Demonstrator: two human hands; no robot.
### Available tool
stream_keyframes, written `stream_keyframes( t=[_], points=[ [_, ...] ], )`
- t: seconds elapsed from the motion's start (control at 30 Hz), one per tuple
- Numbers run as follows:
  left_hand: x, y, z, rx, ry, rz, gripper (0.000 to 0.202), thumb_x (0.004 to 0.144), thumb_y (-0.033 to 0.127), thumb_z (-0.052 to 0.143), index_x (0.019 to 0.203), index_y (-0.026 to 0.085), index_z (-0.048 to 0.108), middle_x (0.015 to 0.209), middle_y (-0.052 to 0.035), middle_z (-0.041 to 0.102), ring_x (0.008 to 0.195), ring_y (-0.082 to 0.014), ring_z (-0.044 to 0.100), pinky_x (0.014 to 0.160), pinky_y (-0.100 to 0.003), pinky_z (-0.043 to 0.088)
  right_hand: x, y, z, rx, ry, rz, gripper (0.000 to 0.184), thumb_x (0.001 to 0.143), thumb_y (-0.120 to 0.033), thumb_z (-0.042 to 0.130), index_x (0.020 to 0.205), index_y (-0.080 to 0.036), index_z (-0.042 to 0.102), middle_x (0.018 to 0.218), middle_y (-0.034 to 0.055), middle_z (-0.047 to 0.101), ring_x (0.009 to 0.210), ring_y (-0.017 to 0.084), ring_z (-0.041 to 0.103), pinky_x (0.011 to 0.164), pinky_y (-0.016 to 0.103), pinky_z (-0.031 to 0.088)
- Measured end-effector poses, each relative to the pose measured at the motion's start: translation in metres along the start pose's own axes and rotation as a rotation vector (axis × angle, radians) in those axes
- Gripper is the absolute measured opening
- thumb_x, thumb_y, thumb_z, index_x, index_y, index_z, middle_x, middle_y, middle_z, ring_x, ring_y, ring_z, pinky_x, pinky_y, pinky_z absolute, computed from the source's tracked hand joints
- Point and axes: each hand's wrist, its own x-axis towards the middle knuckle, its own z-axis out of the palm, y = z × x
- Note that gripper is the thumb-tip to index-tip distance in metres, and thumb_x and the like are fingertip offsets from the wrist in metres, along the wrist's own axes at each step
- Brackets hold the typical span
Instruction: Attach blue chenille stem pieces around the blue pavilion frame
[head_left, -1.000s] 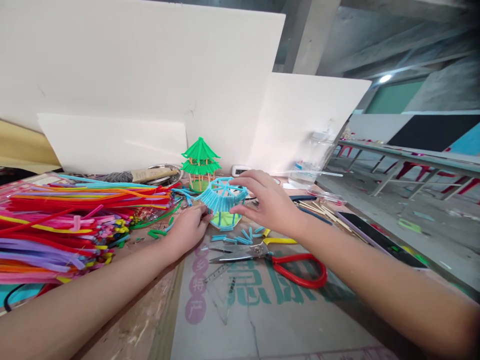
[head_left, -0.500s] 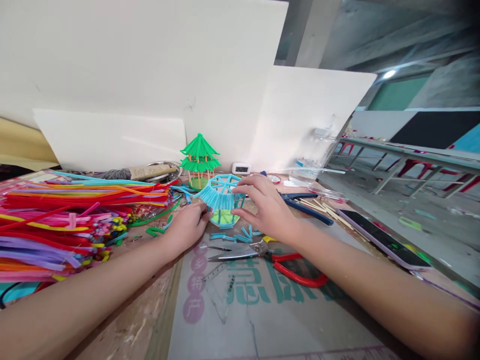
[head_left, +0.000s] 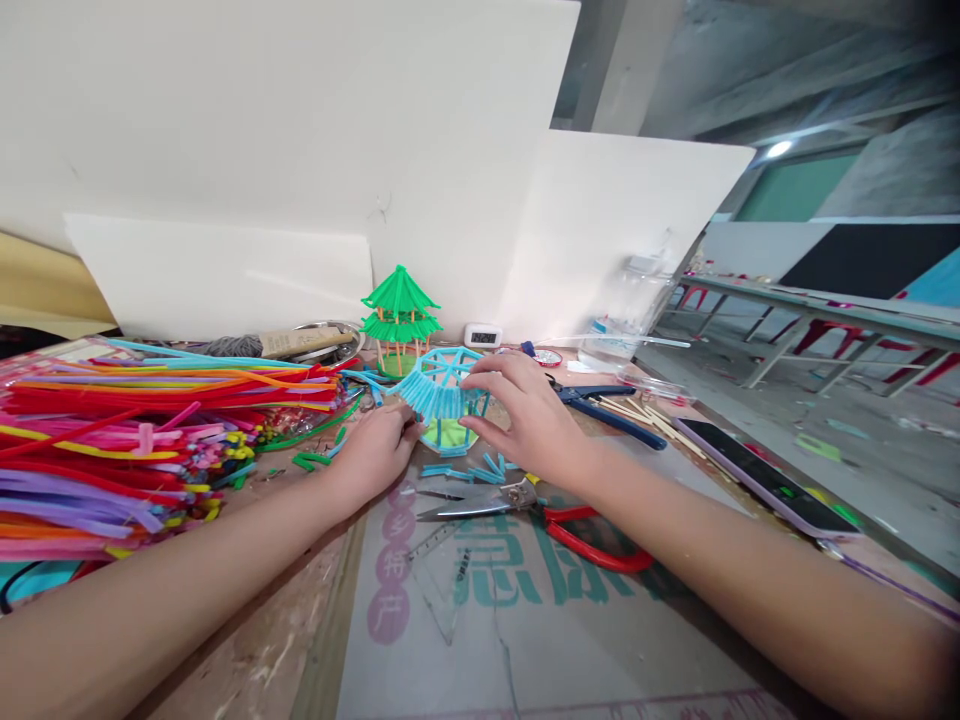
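A small light-blue pavilion model [head_left: 444, 395] made of straw pieces stands on the table, with a yellow-green base under its roof. My left hand [head_left: 379, 448] is closed at its left lower edge, fingers pinched against the roof fringe. My right hand [head_left: 525, 415] curls round the right side of the roof, thumb low and fingers on top. A finished green pavilion [head_left: 399, 315] stands just behind. Cut blue straw bits [head_left: 480, 468] lie below the model.
A big pile of coloured straws [head_left: 135, 440] fills the left. Red-handled scissors [head_left: 555, 515] lie near my right wrist, a clear ruler [head_left: 439, 580] nearer me. Blue pliers [head_left: 607, 405], wooden sticks [head_left: 645, 420] and a phone [head_left: 765, 478] sit right. White boards [head_left: 300, 170] wall the back.
Over the second the blue roof came down slightly onto its base, and both hands settled closer round it. In the last half second almost nothing moved.
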Motion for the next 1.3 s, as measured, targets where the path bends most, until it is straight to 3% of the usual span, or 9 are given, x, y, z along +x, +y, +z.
stream_keyframes(
  t=[0.23,0.4,0.63,0.87,1.1,1.17,1.3],
  points=[
    [-0.001,0.000,0.000,0.009,-0.005,0.009,0.025,0.095,0.032,0.042,0.079,0.019,0.056,0.080,-0.0081,0.065,0.079,-0.0242,0.061,0.071,-0.034,0.042,0.001,0.002,-0.006,0.003,0.022,-0.049,0.050,0.084,-0.042,0.067,0.125,-0.016,0.056,0.121,0.0159,0.060,0.115,0.029,0.052,0.100,0.051,0.041],
    [-0.001,0.001,-0.001,0.002,-0.006,0.013,0.025,0.095,0.030,0.042,0.079,0.018,0.057,0.081,-0.0086,0.065,0.080,-0.0244,0.061,0.072,-0.034,0.043,-0.003,0.005,-0.003,-0.041,0.082,-0.130,0.028,0.088,-0.036,0.064,0.114,-0.025,0.065,0.124,0.0111,0.061,0.118,0.027,0.053,0.104,0.054,0.038],
    [0.000,0.002,-0.002,-0.027,-0.010,0.005,0.020,0.094,0.029,0.045,0.085,0.019,0.060,0.086,-0.0083,0.067,0.085,-0.0237,0.063,0.076,-0.033,0.044,-0.006,0.003,-0.001,-0.081,0.059,-0.149,0.024,0.089,-0.031,0.062,0.113,-0.029,0.065,0.126,0.0075,0.062,0.122,0.026,0.052,0.107,0.055,0.034],
    [-0.001,0.004,-0.002,0.013,-0.001,0.032,0.026,0.096,0.031,0.041,0.081,0.018,0.057,0.085,-0.0094,0.067,0.083,-0.0246,0.062,0.073,-0.034,0.042,-0.002,-0.003,0.000,0.030,0.060,-0.045,0.042,0.086,-0.040,0.065,0.122,-0.022,0.054,0.118,0.0115,0.064,0.115,0.027,0.056,0.108,0.054,0.035],
    [-0.001,0.006,-0.004,0.049,0.006,0.040,0.028,0.096,0.031,0.041,0.077,0.018,0.056,0.081,-0.0088,0.065,0.080,-0.0241,0.062,0.070,-0.034,0.041,-0.001,-0.007,0.000,0.006,-0.010,-0.082,0.048,0.088,-0.045,0.062,0.127,-0.020,0.053,0.124,0.0128,0.061,0.121,0.028,0.052,0.112,0.054,0.029],
    [-0.001,0.007,-0.005,0.051,0.003,0.048,0.027,0.096,0.031,0.041,0.077,0.019,0.056,0.081,-0.0086,0.065,0.080,-0.0238,0.061,0.070,-0.033,0.040,0.002,-0.005,-0.005,0.066,0.023,-0.052,0.040,0.089,-0.041,0.061,0.122,-0.020,0.055,0.122,0.0132,0.061,0.118,0.028,0.053,0.107,0.053,0.035],
    [-0.002,0.008,-0.007,0.074,-0.006,0.052,0.028,0.096,0.031,0.041,0.075,0.019,0.055,0.080,-0.0082,0.064,0.079,-0.0236,0.061,0.068,-0.033,0.040,0.007,0.006,-0.019,0.177,0.175,0.101,0.007,0.093,-0.028,0.055,0.092,-0.021,0.058,0.102,0.0097,0.064,0.101,0.024,0.059,0.089,0.043,0.047]
  ],
)
